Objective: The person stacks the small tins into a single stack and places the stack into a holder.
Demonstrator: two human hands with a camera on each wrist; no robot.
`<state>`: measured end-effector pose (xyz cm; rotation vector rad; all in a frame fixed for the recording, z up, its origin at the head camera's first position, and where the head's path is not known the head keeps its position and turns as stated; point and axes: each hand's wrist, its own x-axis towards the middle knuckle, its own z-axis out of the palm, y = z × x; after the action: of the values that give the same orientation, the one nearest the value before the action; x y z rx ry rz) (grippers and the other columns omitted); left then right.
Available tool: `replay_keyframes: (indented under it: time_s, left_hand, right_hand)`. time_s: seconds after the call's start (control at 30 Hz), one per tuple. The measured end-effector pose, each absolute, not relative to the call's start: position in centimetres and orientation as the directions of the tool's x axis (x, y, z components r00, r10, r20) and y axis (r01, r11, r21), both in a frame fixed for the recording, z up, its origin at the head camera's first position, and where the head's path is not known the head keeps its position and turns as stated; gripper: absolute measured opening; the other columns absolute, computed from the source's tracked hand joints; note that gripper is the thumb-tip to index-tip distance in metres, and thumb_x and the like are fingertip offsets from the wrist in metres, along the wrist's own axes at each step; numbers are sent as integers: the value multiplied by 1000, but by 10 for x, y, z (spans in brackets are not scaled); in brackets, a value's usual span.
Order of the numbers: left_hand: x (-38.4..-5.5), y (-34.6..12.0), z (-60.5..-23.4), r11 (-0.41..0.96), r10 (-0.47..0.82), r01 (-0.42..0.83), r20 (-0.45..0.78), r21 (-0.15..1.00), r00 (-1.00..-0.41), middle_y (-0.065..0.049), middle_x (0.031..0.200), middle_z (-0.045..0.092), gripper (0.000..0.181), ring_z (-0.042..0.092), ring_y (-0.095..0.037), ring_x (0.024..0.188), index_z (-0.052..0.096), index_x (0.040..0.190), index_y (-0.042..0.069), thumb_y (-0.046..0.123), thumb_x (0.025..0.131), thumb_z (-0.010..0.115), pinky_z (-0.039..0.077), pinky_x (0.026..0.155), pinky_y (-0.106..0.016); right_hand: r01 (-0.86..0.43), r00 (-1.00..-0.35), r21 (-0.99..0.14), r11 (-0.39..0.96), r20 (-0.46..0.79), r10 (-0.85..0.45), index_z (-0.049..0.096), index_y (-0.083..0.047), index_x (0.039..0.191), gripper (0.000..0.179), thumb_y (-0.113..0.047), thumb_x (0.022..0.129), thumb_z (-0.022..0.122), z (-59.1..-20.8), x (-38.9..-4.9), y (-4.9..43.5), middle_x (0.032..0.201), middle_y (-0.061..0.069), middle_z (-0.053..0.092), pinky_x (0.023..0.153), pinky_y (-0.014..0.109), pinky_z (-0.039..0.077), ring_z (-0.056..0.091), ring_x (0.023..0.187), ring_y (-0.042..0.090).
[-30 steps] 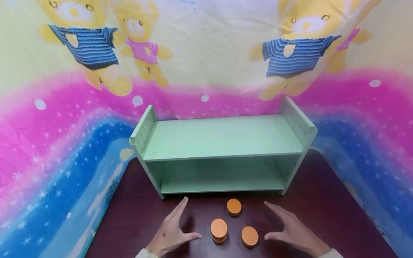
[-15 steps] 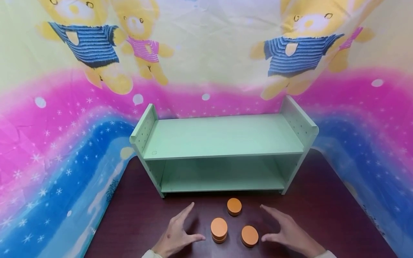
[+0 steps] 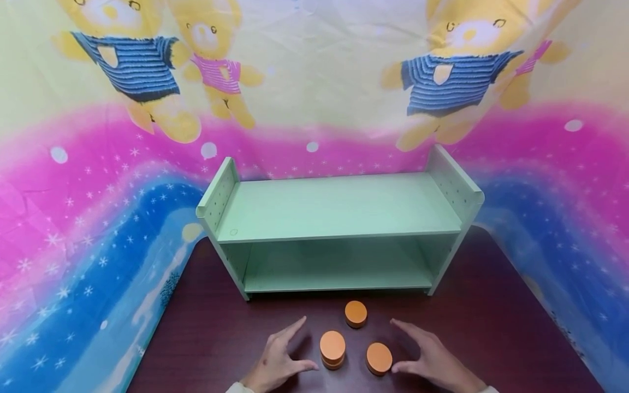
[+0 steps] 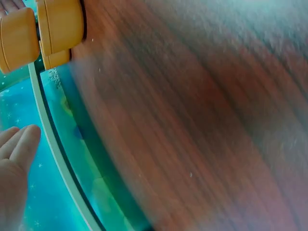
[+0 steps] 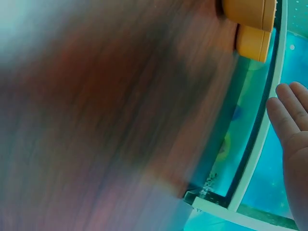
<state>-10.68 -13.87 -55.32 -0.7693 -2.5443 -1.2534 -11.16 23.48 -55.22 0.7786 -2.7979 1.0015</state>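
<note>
I have both grips spread wide, thumbs well apart from the straight fingers, with nothing in either. My left grip (image 3: 277, 360) is toward the worktop's (image 3: 206, 327) left edge and my right grip (image 3: 432, 355) toward its right edge, palms facing inward. Between them, about midway from those two edges, three orange rounds stand in a loose triangle. The left round (image 3: 332, 348), which looks double-layered, is just beside my left thumb tip. The right round (image 3: 379, 358) is right by my other thumb; I cannot tell whether they touch. The far round (image 3: 356, 314) is nearer the worktop's back edge, just in front of the two-tier green shelf (image 3: 339, 207). Behind that hangs a bear-patterned cloth (image 3: 314, 109).
</note>
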Motion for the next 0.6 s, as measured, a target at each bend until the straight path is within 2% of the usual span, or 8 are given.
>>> replay_keyframes:
  time_s: [0.13,0.27,0.4,0.6]
  left_hand:
    - [-107,-135,-557,492,377,532,382,689,-844,-24,132,60,92,62,-35,117,54,140,-3,25,63,95,57,92,-42]
    - [-108,-132,-561,482,366,543,405,688,-838,-23,130,62,91,63,-34,116,56,137,-4,23,60,96,56,92,-42]
    - [-108,-128,-565,481,354,544,415,688,-838,-20,129,64,89,64,-31,114,58,135,-3,30,61,95,56,93,-41]
    - [-108,-122,-568,357,381,448,310,819,-871,-26,131,59,86,62,-39,115,54,137,-6,30,68,92,56,92,-42]
  right_hand:
    - [-418,-895,-603,679,148,-420,57,-3,138,87,-53,72,84,-554,-112,233,134,7,62,93,41,55,60,119,29]
    - [-418,-896,-606,677,151,-418,57,-3,137,87,-53,71,84,-558,-112,232,134,7,63,93,41,55,60,118,28]
    - [-436,-888,-612,660,173,-425,58,-3,136,85,-51,72,86,-562,-111,230,133,6,63,93,38,55,60,118,25]
    - [-412,-891,-651,638,140,-432,57,-3,137,83,-50,74,85,-565,-111,227,134,6,62,94,35,54,59,119,24]
